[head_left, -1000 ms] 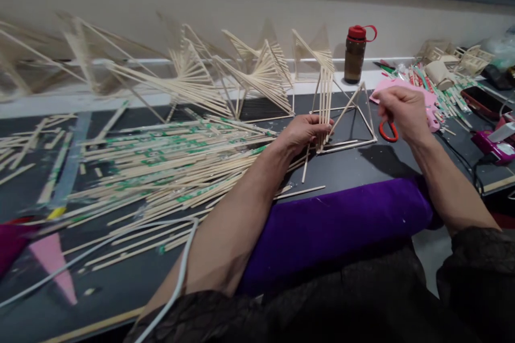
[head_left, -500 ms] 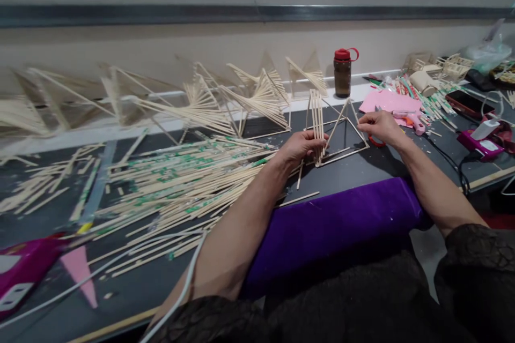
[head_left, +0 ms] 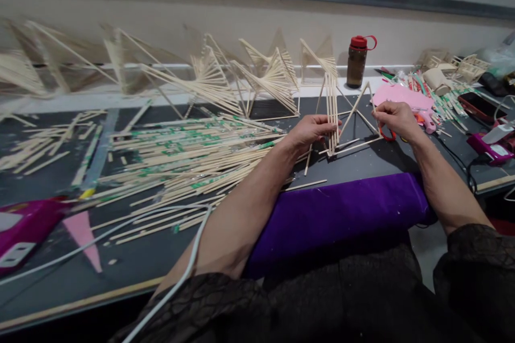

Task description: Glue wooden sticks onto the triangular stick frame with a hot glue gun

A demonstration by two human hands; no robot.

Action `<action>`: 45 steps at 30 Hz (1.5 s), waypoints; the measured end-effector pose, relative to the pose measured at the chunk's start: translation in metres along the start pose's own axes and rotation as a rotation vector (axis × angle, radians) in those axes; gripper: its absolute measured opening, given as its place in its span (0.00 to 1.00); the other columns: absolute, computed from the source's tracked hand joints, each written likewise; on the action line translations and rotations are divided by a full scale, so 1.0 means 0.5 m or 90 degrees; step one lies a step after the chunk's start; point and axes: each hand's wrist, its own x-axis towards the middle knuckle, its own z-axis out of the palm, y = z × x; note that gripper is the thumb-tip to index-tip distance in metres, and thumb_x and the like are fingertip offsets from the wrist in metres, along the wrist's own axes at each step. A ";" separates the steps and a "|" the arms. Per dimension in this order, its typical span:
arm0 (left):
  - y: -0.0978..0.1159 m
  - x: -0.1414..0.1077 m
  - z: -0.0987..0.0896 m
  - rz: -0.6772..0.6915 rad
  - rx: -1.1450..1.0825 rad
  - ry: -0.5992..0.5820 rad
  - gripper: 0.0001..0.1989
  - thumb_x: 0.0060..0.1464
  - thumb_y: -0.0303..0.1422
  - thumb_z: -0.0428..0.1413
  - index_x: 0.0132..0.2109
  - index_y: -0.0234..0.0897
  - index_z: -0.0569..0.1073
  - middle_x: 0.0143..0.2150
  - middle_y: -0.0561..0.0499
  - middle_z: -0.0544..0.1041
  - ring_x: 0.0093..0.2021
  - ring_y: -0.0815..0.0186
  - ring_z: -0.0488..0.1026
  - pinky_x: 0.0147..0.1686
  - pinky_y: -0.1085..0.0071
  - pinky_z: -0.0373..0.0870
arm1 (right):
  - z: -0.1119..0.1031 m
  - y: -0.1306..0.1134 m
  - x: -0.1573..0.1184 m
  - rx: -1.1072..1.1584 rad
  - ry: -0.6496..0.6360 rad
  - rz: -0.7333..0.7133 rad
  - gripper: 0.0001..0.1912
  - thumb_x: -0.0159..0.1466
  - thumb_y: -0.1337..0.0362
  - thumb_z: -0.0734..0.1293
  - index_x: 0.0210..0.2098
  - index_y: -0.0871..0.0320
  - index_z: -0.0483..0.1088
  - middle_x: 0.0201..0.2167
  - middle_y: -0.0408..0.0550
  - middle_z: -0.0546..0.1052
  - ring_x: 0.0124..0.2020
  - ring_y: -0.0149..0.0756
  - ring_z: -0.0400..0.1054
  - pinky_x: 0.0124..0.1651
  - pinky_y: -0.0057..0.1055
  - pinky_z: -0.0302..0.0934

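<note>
Between my hands stands a frame of thin wooden sticks (head_left: 356, 146), with several sticks side by side on its left and an open triangle on its right. My left hand (head_left: 314, 131) is closed round the row of sticks at the left. At the right, my right hand (head_left: 396, 119) pinches the slanting stick of the triangle, below its peak. A large heap of loose sticks (head_left: 193, 155), some in green-printed wrappers, lies left of my left forearm. Fan-shaped stick models (head_left: 265, 80) stand along the wall behind.
A brown bottle with a red lid (head_left: 357, 61) stands behind the frame. Pink paper (head_left: 402, 96), a pink glue gun (head_left: 428, 122) and red-handled scissors (head_left: 387, 134) lie near my right hand. A purple cloth (head_left: 338, 214) covers the front edge. A white cable (head_left: 197, 252) crosses my left arm.
The view has tilted down and shifted, so the scene sits higher and most of it a little to the right. Both hands keep their hold on the stick frame.
</note>
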 end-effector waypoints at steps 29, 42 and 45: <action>0.044 -0.074 0.008 -0.070 1.020 0.016 0.13 0.54 0.35 0.54 0.43 0.40 0.82 0.42 0.44 0.83 0.43 0.55 0.78 0.32 0.70 0.64 | 0.019 0.000 0.003 -0.012 -0.011 0.015 0.07 0.56 0.62 0.64 0.27 0.60 0.70 0.18 0.42 0.72 0.20 0.30 0.66 0.29 0.27 0.57; 0.078 -0.142 -0.101 0.045 0.466 0.235 0.07 0.42 0.36 0.60 0.26 0.37 0.77 0.19 0.54 0.72 0.22 0.68 0.68 0.25 0.73 0.62 | 0.013 0.009 0.003 -0.033 -0.043 0.028 0.10 0.56 0.60 0.64 0.27 0.60 0.71 0.20 0.44 0.73 0.23 0.32 0.67 0.29 0.27 0.57; 0.075 -0.144 -0.096 0.046 0.377 0.257 0.06 0.40 0.34 0.62 0.25 0.36 0.76 0.18 0.55 0.71 0.20 0.70 0.65 0.23 0.73 0.60 | 0.013 0.003 0.002 -0.045 -0.032 0.029 0.10 0.56 0.60 0.64 0.26 0.60 0.72 0.20 0.44 0.73 0.22 0.31 0.66 0.29 0.27 0.56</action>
